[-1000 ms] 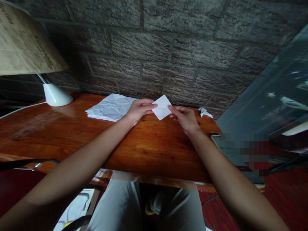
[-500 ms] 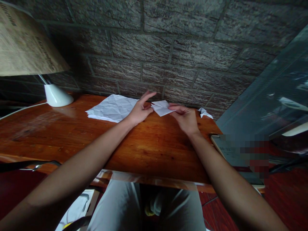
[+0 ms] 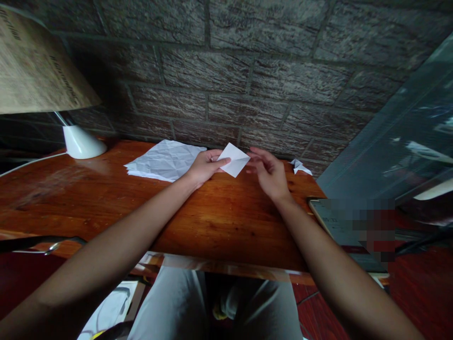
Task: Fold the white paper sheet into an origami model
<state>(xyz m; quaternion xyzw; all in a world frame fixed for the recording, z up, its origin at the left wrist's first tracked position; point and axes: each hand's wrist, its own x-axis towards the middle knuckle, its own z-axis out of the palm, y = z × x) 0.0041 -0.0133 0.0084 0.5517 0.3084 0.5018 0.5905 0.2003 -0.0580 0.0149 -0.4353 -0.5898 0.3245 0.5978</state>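
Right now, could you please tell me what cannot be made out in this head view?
All in the head view:
The folded paper: its underside is hidden, and the left hand covers its left corner.
The right hand: its fingertips are motion-blurred, so contact with the paper is unclear.
The lampshade: it is cut off by the left edge, and its print is too blurred to read.
The flat object at far right: it is partly masked by a pixelated patch.
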